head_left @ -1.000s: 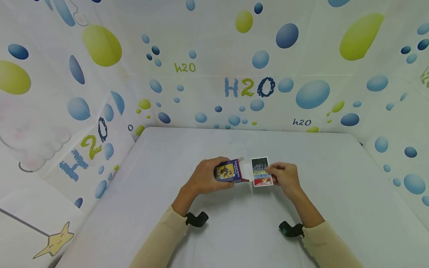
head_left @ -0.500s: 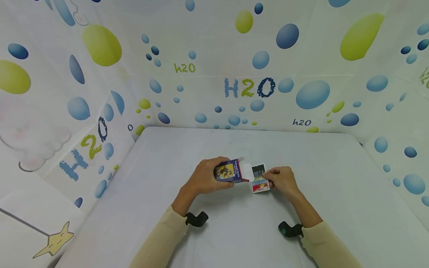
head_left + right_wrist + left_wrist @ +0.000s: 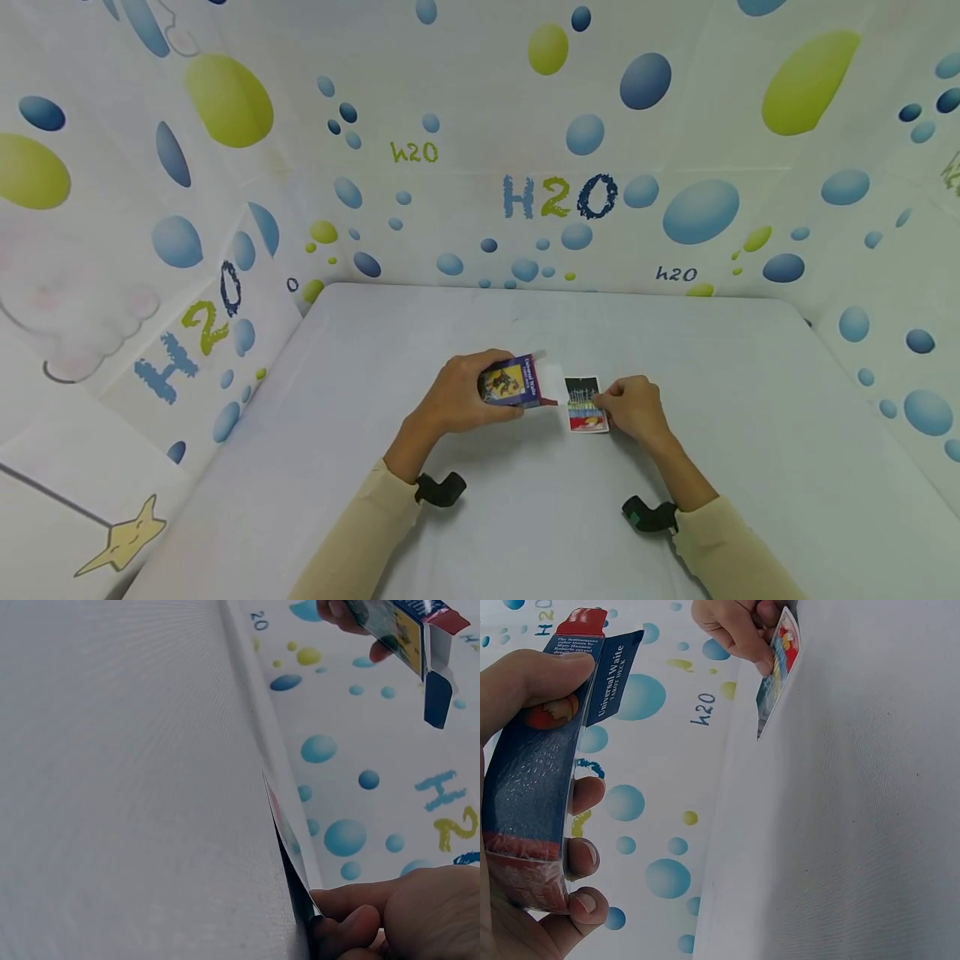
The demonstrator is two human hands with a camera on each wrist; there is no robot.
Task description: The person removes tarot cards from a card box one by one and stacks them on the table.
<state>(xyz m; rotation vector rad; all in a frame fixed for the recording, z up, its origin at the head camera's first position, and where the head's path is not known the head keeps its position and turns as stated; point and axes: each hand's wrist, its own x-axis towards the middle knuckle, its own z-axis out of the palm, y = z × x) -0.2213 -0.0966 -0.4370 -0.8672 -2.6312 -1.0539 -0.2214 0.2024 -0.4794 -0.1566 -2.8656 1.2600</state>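
the picture card (image 3: 582,408) has its long axis running away from the person, with the far end leaning slightly to the left; its black part is the far end and its red part is the near one. the purple box (image 3: 507,383) points sideways: its long axis goes from left to right, and the opened end faces the card.

the card is at the fingertips of the right hand (image 3: 636,405), which pinches it by its right edge, low above the white table (image 3: 675,333) (whether it touches the cloth, i cannot tell). the box is inside the grip of the left hand (image 3: 465,396), whose thumb and fingers are curled around it, a little apart from the table.

the card has a white border and coloured bands. the box carries a yellow picture, the words "universal waite tarot deck", and white, red and blue flaps standing out.
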